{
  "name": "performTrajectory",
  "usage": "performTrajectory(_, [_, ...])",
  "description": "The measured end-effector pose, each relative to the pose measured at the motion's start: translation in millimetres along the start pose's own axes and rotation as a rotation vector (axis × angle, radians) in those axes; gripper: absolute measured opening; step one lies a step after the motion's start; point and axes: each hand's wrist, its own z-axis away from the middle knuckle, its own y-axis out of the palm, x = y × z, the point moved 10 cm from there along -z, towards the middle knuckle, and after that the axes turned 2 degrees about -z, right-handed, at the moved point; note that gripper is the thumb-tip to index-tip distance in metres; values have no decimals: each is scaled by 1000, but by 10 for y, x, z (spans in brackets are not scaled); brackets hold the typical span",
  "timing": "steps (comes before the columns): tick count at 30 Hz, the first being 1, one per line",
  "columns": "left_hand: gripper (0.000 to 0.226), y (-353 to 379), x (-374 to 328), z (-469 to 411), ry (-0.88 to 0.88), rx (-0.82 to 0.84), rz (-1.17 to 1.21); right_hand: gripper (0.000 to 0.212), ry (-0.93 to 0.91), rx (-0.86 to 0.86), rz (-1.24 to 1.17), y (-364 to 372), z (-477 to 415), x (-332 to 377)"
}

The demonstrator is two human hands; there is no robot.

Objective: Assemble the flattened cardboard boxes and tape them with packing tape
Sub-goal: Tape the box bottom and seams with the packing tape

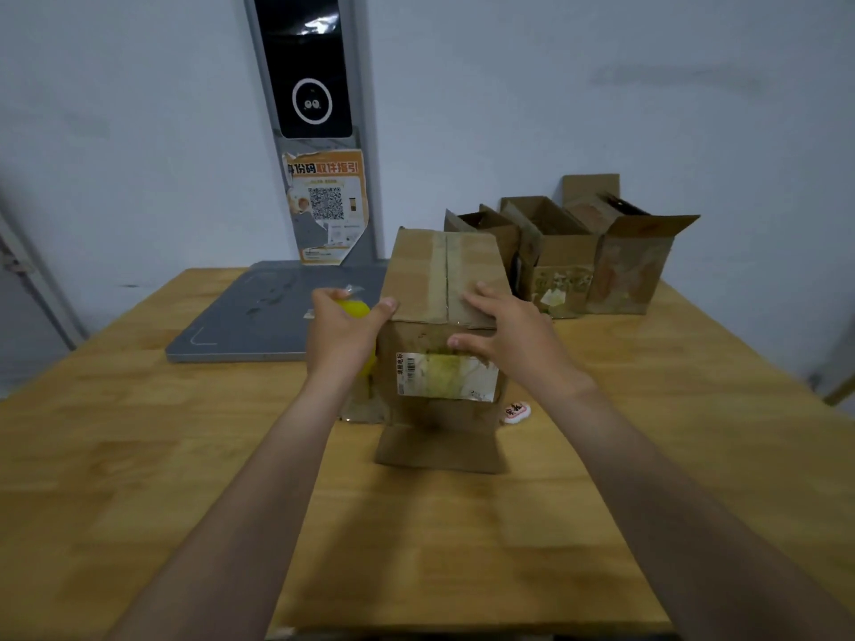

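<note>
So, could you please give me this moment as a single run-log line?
left hand: grips yellow tape dispenser beside box | right hand: presses flat on taped top seam | three open boxes behind

Open boxes (562, 266) stand right, grey slab (240, 316) left.

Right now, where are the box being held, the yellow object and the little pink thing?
box (416, 270): head view, top flap left of the taped seam.
yellow object (356, 309): head view, its upper visible part.
pink thing (517, 412): head view, its middle.
</note>
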Motion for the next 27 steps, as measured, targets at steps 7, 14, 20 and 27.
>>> performTrajectory(7, [65, 219, -245, 326, 71, -6, -30, 81, 22, -6, -6, -269, 250, -304])
performTrajectory(14, [62, 146, -342, 369, 108, 20, -113, 82, -1, 49, 17, -202, 222, -222])
performTrajectory(20, [45, -95, -561, 398, 140, 24, -230, 79, 23, 105, 66, -166, 251, -175])
performTrajectory(27, [11, -337, -1209, 770, 321, 87, -92, 70, -188, -65, -111, -517, 388, 461])
